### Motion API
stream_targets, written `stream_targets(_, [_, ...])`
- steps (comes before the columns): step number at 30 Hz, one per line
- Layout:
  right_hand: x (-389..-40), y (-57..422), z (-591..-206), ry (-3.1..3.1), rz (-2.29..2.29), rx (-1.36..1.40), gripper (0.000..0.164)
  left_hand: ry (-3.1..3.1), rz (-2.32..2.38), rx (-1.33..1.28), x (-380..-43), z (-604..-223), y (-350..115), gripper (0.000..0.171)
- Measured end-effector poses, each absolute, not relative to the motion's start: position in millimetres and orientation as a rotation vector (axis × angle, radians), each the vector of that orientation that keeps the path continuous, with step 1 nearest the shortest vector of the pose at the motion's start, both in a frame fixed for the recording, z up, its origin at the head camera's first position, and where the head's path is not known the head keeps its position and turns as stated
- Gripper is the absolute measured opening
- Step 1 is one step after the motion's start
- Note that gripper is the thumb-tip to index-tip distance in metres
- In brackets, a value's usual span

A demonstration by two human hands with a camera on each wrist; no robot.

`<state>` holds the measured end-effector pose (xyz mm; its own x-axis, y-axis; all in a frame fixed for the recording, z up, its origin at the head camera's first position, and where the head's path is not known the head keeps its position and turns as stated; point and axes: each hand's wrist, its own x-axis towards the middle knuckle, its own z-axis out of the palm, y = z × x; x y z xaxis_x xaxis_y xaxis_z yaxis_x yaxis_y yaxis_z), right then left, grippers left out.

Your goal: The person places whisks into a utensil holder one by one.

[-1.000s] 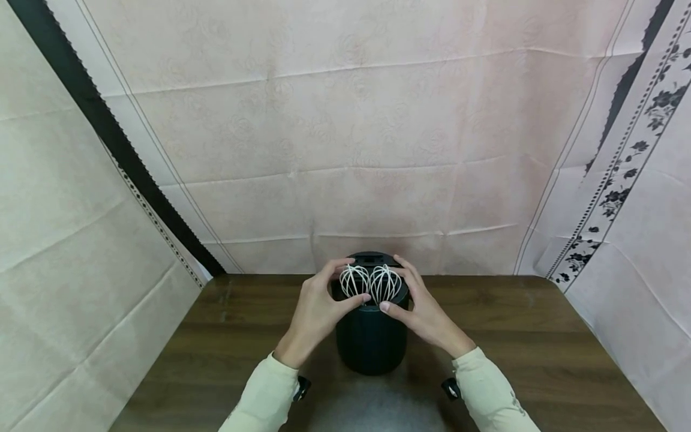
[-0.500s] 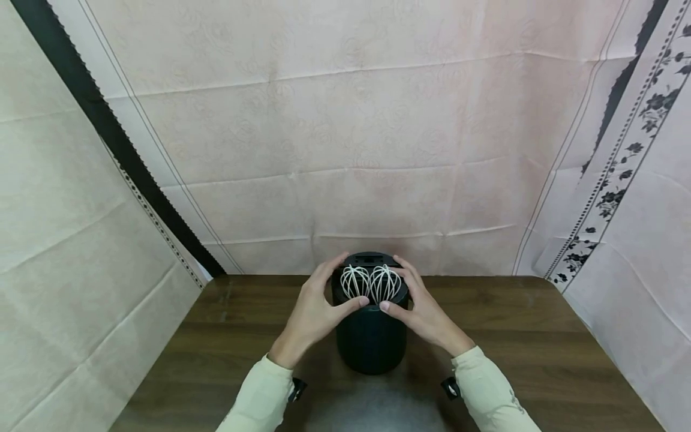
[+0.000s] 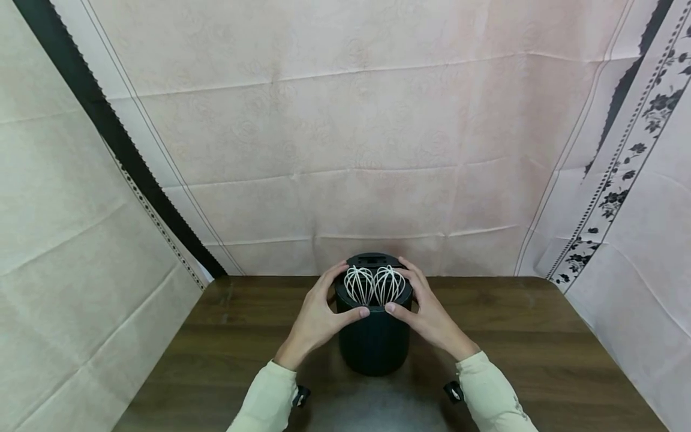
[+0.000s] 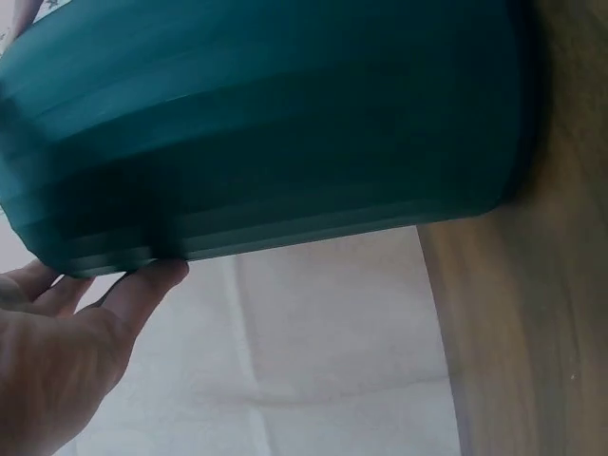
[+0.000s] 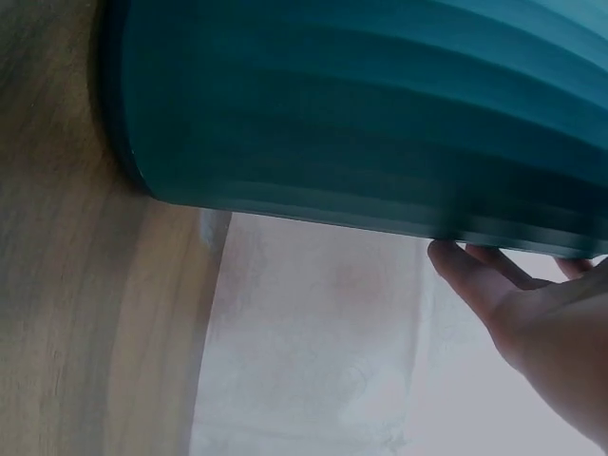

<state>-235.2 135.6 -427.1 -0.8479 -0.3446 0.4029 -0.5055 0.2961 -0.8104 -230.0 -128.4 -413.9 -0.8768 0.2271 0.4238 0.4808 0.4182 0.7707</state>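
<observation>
A dark green, ribbed utensil holder (image 3: 373, 345) stands upright on the wooden table, with a black slotted section (image 3: 371, 260) at the back of its top. Two whisks with white wire heads, a left whisk (image 3: 358, 284) and a right whisk (image 3: 388, 284), stick up side by side from it; their lower ends are hidden inside. My left hand (image 3: 318, 315) grips the holder's upper left side, thumb across the front rim and fingers toward the back. On the opposite side my right hand (image 3: 429, 315) does the same. Both wrist views show fingers against the ribbed wall (image 4: 285, 123).
The brown wooden table (image 3: 243, 336) reaches back to a pale, creased cloth (image 3: 345, 150) hung behind it. Similar cloth panels slant along the left and right sides. Pale sleeves and black wrist-worn devices (image 3: 453, 391) are near the table's front.
My left fingers have shifted from beside the left whisk to the holder's outer edge. The whisks and both hands appear slightly further right in the head view.
</observation>
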Motion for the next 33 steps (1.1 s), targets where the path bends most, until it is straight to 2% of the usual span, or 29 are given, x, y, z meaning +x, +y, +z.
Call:
stream_targets(17, [-231,160,-424,-2.384,1.537,0.803,0.069,-2.344,-1.528,-0.623,-228,-420,-105,0.088])
stream_targets(26, [-234,163,-421,-2.386,1.523,0.786,0.082,-2.365,-1.506,-0.64,-231,-419,-101,0.089])
stream_targets(33, [-231,168,-420,-2.393,1.383,0.707,0.074,-2.409,-1.313,-0.628,-224,-410,-118,0.082])
